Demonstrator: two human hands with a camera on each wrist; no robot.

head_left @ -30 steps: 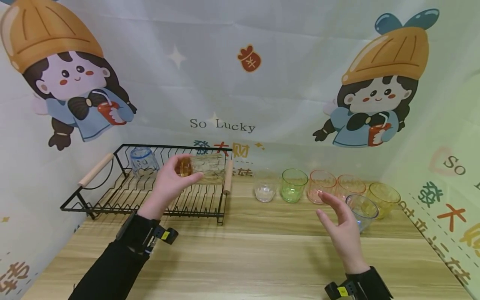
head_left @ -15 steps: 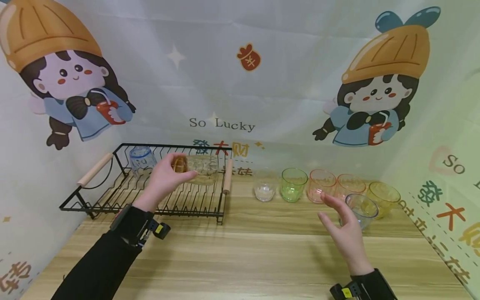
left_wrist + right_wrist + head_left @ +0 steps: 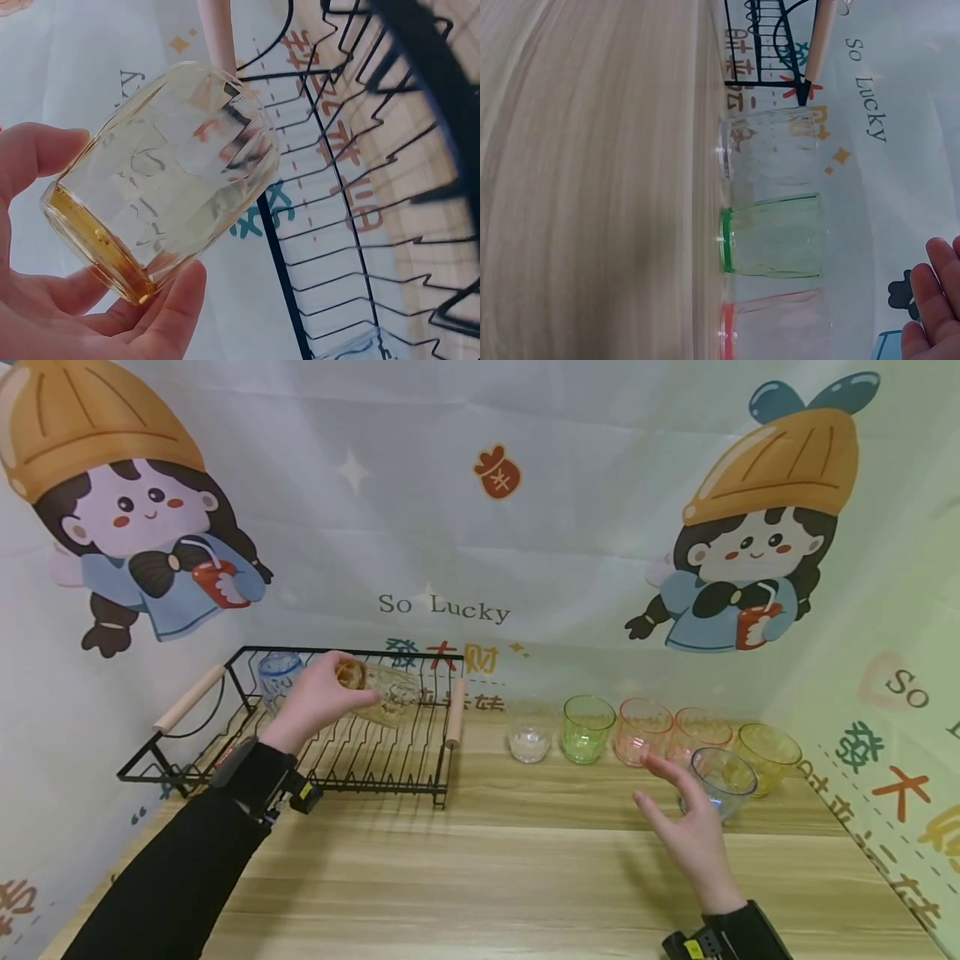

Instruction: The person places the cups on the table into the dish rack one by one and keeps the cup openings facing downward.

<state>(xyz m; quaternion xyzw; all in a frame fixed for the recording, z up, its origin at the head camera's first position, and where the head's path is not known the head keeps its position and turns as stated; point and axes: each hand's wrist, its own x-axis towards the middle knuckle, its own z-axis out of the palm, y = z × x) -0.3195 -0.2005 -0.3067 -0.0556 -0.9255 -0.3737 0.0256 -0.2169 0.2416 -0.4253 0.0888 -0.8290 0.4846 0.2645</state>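
My left hand (image 3: 318, 700) grips a pale yellow glass (image 3: 390, 693) by its thick amber base, over the black wire dish rack (image 3: 375, 788). The glass lies on its side, its mouth tipped right and somewhat downward in the head view. In the left wrist view, fingers and thumb (image 3: 64, 150) curl round the base end of the tumbler. Behind the left hand a blue glass (image 3: 277, 670) stands in the rack's back left corner, partly hidden. My right hand (image 3: 690, 839) holds nothing. Its fingers are loosely bent, just in front of another blue glass (image 3: 731, 777).
A row of glasses lines the back of the table right of the rack: a clear one (image 3: 529, 739), a green one (image 3: 588, 731), two pink ones (image 3: 643, 727) and a yellow one (image 3: 772, 756). Wooden handles (image 3: 455, 714) top the rack's ends. A printed cloth (image 3: 570, 552) hangs close behind.
My left hand has moved left over the rack with the yellow glass, and the glass's mouth end has tilted downward. My right hand has barely moved.
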